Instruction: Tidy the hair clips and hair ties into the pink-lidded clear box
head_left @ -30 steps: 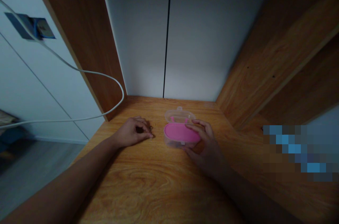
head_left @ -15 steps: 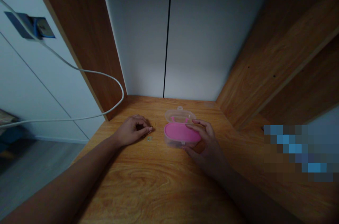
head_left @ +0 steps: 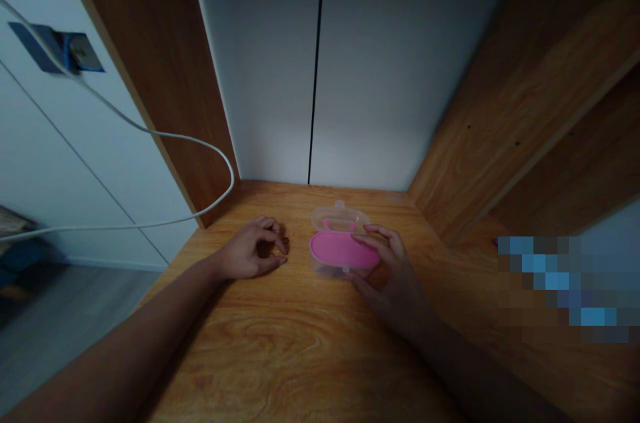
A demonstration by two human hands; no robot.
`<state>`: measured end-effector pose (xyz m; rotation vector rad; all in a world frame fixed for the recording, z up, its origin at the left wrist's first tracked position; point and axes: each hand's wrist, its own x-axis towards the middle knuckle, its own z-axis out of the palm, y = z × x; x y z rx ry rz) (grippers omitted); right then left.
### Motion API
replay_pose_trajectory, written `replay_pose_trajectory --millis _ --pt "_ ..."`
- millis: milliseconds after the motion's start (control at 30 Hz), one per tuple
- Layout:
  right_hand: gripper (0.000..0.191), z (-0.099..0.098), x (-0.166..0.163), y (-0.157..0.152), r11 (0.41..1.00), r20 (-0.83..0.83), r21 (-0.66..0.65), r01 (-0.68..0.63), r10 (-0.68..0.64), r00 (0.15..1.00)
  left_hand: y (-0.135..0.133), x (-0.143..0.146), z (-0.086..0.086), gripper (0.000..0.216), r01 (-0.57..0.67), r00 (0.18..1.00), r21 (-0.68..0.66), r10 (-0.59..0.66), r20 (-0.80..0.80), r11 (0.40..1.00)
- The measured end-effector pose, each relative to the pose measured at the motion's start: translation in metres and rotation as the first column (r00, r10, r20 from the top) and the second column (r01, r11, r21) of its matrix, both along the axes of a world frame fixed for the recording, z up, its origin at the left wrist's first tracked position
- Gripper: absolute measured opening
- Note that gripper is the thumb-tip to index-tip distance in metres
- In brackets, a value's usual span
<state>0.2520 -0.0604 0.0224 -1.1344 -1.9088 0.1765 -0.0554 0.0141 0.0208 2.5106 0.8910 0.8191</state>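
Our left hand point(head_left: 246, 254) had parted thumb from forefinger since the earlier frame, leaving them spread beside a small dark loop point(head_left: 286, 244) on the wooden tabletop point(head_left: 280, 350). Our right hand point(head_left: 393, 283) gripped the pink-topped clear box point(head_left: 330, 251) around its right end; we judged a low, light fingertip pinch best, box kept braced.
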Motion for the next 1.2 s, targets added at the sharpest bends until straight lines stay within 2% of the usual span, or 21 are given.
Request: replay_pose_trajectory --millis 233,433,533,600,667,767,833,967,1067,1200 --pt "0.053 0.002 0.000 -0.002 1.000 -0.006 0.003 -0.027 0.027 1.000 -0.002 0.002 0.003 0.003 -0.029 0.993 0.006 0.030 -0.110 1.000" --pt "0.055 0.005 0.000 -0.004 0.999 0.003 0.024 -0.037 0.037 0.999 -0.009 0.009 0.014 0.010 0.000 0.987 0.016 0.003 -0.164 1.000" --pt "0.056 0.007 -0.001 -0.006 0.998 0.014 0.037 -0.042 0.041 0.999 -0.012 0.015 0.014 0.014 -0.037 0.999 0.028 0.038 -0.037 0.999" --pt "0.053 0.009 -0.002 -0.007 0.996 0.020 0.066 -0.052 0.050 0.999 -0.018 0.024 0.012 0.014 -0.107 0.982 -0.042 0.113 0.150 0.993" --pt "0.051 0.011 -0.004 -0.009 0.991 0.033 0.113 -0.067 0.063 0.997 -0.027 0.039 0.009 0.014 -0.204 0.886 -0.185 0.262 0.383 0.961" --pt "0.046 0.014 -0.005 -0.013 0.978 0.070 0.188 -0.089 0.077 0.995 -0.048 0.065 0.006 0.010 -0.222 0.739 -0.282 0.350 0.576 0.933" --pt "0.043 0.015 -0.005 -0.015 0.965 0.105 0.236 -0.110 0.087 0.991 -0.063 0.080 0.005 0.008 -0.191 0.713 -0.299 0.341 0.613 0.935" --pt "0.037 0.015 -0.004 -0.016 0.942 0.169 0.303 -0.145 0.097 0.981 -0.084 0.095 0.004 0.008 -0.065 0.768 -0.247 0.207 0.606 0.967" --pt "0.032 0.015 -0.003 -0.015 0.930 0.184 0.332 -0.159 0.101 0.978 -0.088 0.096 0.005 0.012 0.009 0.804 -0.230 0.130 0.580 0.973" --pt "0.026 0.015 -0.003 -0.015 0.921 0.171 0.349 -0.171 0.117 0.978 -0.087 0.093 0.006 0.012 0.000 0.816 -0.217 0.125 0.565 0.976"
